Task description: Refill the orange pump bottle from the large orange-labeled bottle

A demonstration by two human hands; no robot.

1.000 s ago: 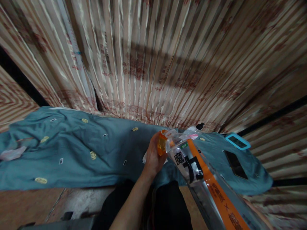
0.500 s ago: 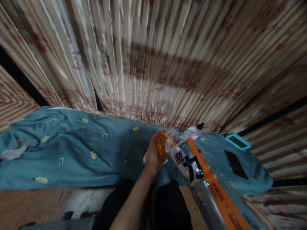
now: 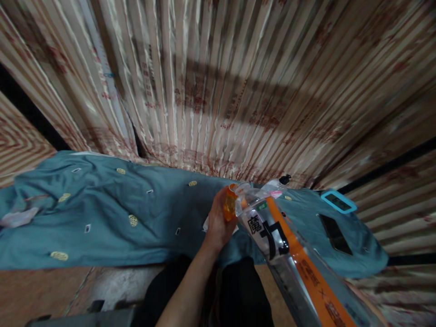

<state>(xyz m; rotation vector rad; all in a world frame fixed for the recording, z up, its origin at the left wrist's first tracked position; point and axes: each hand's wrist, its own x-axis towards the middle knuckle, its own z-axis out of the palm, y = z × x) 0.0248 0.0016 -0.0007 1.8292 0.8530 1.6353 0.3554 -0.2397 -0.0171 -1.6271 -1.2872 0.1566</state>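
Legibly 魔力-labelled bottle [image 3: 277, 236], tilted, orange container [image 3: 229, 206] in left hand [image 3: 217, 223]

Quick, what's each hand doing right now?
Left hand: closed around a small orange container.
Right hand: mostly hidden behind the big tilted bottle, so its grip can't be told.

From where I stood, a small translucent orange container [image 3: 230, 205] was held upright, with a yellower patch on its side. Close against its top, a large clear plastic bottle [image 3: 276, 237] slanted, mouth toward the container and base toward the person's right. Its silver label carried bold black characters, an orange stripe and a green patch. Contact was unclear.
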